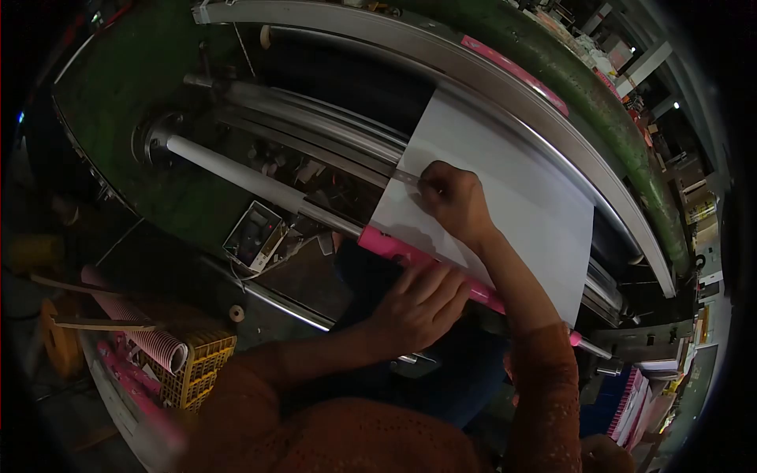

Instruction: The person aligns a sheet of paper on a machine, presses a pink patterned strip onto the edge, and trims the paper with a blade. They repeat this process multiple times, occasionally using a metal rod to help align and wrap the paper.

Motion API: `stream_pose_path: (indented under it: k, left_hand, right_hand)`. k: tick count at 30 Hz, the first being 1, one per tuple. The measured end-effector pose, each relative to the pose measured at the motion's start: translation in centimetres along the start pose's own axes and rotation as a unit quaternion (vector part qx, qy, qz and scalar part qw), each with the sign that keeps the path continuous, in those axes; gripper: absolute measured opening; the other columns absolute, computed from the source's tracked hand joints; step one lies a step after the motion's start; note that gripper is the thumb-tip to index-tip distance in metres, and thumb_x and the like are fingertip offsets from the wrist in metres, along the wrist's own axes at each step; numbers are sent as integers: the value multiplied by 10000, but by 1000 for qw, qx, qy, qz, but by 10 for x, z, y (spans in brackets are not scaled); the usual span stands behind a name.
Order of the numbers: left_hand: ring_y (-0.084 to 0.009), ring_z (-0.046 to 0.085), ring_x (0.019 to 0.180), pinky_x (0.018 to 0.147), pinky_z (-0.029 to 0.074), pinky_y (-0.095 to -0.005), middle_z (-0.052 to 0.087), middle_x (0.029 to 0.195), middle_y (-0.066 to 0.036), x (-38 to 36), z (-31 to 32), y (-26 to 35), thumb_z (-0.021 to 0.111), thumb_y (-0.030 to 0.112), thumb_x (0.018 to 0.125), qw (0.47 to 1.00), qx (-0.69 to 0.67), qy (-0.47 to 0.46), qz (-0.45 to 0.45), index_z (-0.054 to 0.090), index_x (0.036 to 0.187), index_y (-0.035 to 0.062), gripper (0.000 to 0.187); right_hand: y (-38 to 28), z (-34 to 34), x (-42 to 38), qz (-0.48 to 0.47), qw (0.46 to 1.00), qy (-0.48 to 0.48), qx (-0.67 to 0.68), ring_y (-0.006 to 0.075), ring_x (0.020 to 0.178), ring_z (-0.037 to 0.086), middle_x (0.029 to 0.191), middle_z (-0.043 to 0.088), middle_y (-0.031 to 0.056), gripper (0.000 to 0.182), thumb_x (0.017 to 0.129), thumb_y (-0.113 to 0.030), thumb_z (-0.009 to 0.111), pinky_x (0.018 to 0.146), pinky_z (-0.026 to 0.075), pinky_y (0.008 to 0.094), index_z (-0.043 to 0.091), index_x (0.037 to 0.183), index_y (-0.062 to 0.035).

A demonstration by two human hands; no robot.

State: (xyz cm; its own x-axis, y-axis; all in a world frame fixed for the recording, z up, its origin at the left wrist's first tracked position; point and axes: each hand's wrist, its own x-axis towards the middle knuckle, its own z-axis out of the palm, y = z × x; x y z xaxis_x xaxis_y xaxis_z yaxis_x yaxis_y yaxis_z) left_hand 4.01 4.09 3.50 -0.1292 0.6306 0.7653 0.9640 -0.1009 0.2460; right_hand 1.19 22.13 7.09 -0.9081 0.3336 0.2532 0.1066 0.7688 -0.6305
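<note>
White sheet point(532, 185) lies across the rollers of a machine, just in front of the wearer; its longer side in view slants from upper left to lower right. Its near edge meets a pink roll point(385, 243) whose long axis slants the same way, in line with a pale bar point(229, 169) that points up and left. On the sheet, the right grip point(457, 197) is curled together on a thin grey strip point(407, 176), which points left past the sheet's edge. The left grip point(430, 301) rests over the pink roll, fingers side by side; whether it clamps cannot be told.

Left of the rollers, a small open box point(256, 235) holds dark items too dim to name. A yellow crate point(211, 364) stands at lower left, with a striped tube point(142, 323) slanting beside it; its contents are unclear. A metal beam point(544, 114) arches beyond the sheet. The right forearm crosses the sheet and hides part of it.
</note>
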Motion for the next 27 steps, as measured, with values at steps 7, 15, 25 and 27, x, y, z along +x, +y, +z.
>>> stream_pose_path:
  k: [7,15,25,27]
  left_hand:
    - [-206,491,845,817,392,-355,506,830,-57,12,9,-42,690,397,716,980,89,-177,7,595,901,38,416]
    - [-202,484,798,718,371,-333,485,795,-47,15,10,-45,665,395,743,985,90,-147,24,571,842,79,344]
    - [-318,541,928,821,425,-449,559,971,-116,15,10,-40,795,200,611,957,142,-253,-8,552,988,56,470]
    - [-307,539,928,828,426,-445,552,977,-108,14,11,-41,804,162,587,958,165,-236,11,539,995,65,496]
  right_hand:
    - [4,17,11,-28,998,0,-64,386,726,631,765,653,191,86,745,-69,602,660,513,438,627,815,-27]
    - [3,27,34,-93,978,-68,-176,376,757,651,762,662,180,90,694,-105,641,669,532,441,657,762,-48]
    - [79,-105,-82,-106,948,-135,-267,363,746,632,751,628,169,100,770,-122,583,656,505,459,610,739,-31]
    - [115,-165,-143,-40,932,-156,-325,368,767,627,753,627,163,153,801,-171,557,683,498,462,584,742,-32]
